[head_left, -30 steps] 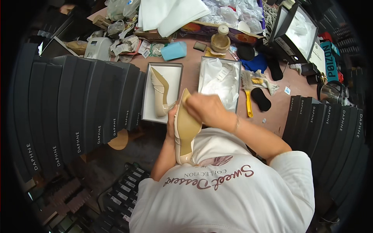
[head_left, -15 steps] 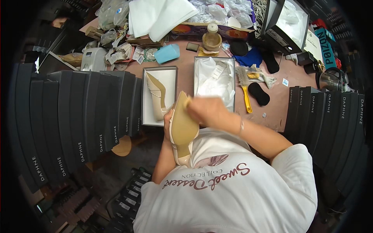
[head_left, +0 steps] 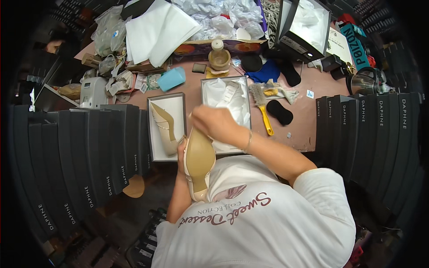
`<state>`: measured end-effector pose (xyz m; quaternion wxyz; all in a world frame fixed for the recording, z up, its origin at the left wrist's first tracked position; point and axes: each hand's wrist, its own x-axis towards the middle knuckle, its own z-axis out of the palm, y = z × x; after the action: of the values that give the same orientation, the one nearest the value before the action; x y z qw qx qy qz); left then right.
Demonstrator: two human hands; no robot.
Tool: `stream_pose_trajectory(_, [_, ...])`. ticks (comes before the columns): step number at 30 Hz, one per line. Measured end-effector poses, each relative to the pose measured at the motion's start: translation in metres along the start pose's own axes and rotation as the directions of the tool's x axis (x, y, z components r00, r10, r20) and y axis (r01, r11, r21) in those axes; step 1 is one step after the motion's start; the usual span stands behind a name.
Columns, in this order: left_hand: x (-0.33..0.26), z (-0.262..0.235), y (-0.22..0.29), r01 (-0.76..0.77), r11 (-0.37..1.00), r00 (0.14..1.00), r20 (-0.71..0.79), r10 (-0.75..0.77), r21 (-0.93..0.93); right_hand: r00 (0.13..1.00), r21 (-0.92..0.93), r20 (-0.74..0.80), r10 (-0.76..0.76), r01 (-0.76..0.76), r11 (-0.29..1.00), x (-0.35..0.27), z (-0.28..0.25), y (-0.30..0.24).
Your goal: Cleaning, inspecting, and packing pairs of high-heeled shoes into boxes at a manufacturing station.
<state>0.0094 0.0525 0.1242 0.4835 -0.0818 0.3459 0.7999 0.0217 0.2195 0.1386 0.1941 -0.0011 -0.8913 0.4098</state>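
A beige pointed high-heeled shoe point(head_left: 199, 158) is held upright against my white shirt, its tan sole facing up and its toe pointing away from me. My left hand point(head_left: 181, 154) grips its left side from beneath, with most of the fingers hidden by the shoe. Over the toe, my right hand point(head_left: 216, 125) is closed; a small pale thing shows at its fingertips, too blurred to name. The matching shoe point(head_left: 165, 127) lies on its side in an open grey-rimmed shoebox point(head_left: 179, 107) at the left. Next to it, another open box part point(head_left: 249, 102) holds white tissue paper point(head_left: 221, 99).
Dark shoeboxes stand in rows at the left point(head_left: 85, 165) and right point(head_left: 380, 129). A yellow-handled brush point(head_left: 267, 120), black insole-shaped pads point(head_left: 279, 112), a small jar point(head_left: 219, 58) and a light-blue container point(head_left: 171, 79) lie about the table. White sheets point(head_left: 161, 33) sit farther back.
My right hand has moved from the right edge of the sole to the tip of the toe. The whole view has shifted, moving the table things left and down. My left hand keeps its grip.
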Motion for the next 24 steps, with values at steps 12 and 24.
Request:
stream_pose_trajectory(12, [0.045,0.014,0.064,-0.302,0.953,0.936,0.187,0.299,-0.010,0.750,0.645,0.657,0.078,-0.612,0.457,-0.048,0.013,0.017])
stream_pose_trajectory(24, [0.049,-0.207,0.042,0.231,0.263,0.762,-0.343,0.549,0.937,0.750,0.734,0.623,0.223,-0.659,0.167,-0.041,-0.004,0.045])
